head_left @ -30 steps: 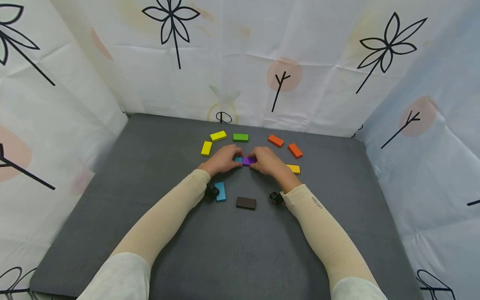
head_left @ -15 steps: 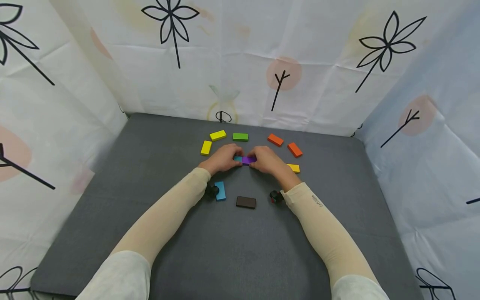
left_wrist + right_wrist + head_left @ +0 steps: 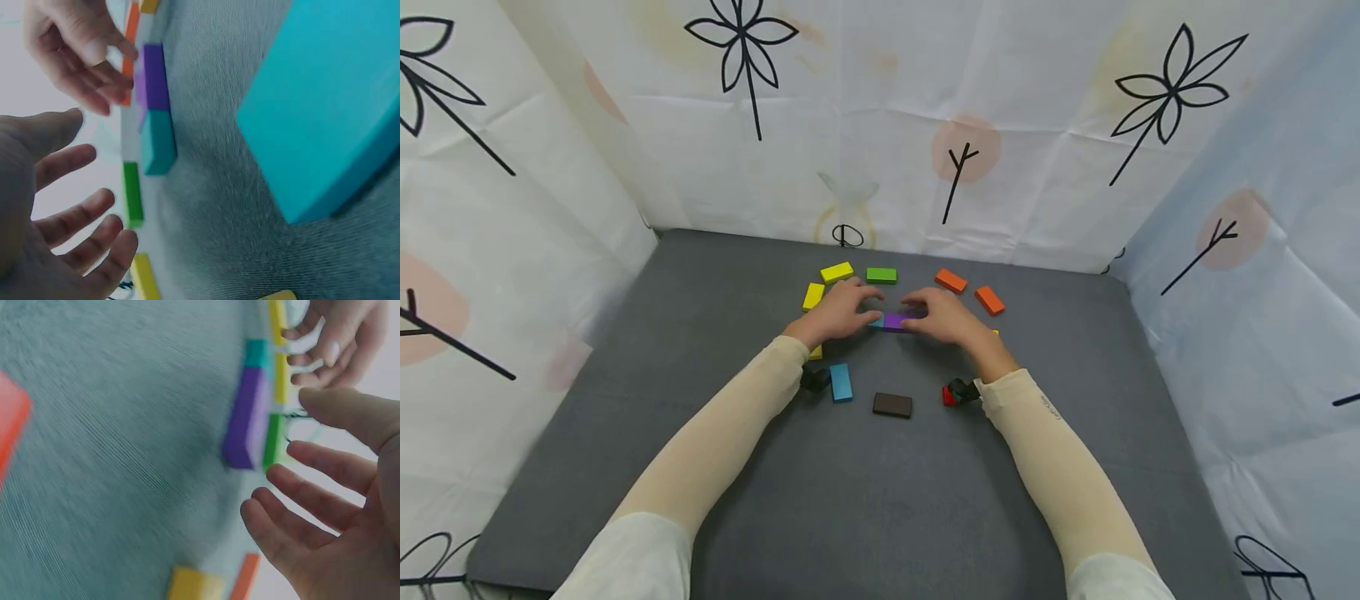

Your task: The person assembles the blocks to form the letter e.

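Now the left hand (image 3: 842, 310) and right hand (image 3: 951, 315) have let go: a half-second ago they gripped the middle pair, and both have since spread wide, holding nothing, with thumbs and fingers apart. Between them the purple block (image 3: 895, 322) sits on the counter (image 3: 880, 508), its end against the teal block (image 3: 158, 145) on its 9 o'clock side. That suggests the joining of these two is done.

Around the pair, the green block (image 3: 881, 276) lies near 12 o'clock, orange blocks (image 3: 951, 281) towards 2, yellow blocks (image 3: 837, 272) near 10. The light blue block (image 3: 841, 383) is at 7, just beside the left wrist camera (image 3: 813, 381), which could nudge it; the red block (image 3: 950, 396), at 5, is partly hidden. Beyond the dark brown block (image 3: 892, 406) at 6 lies the roomiest stretch; towards 12, cloth borders the counter's edge.
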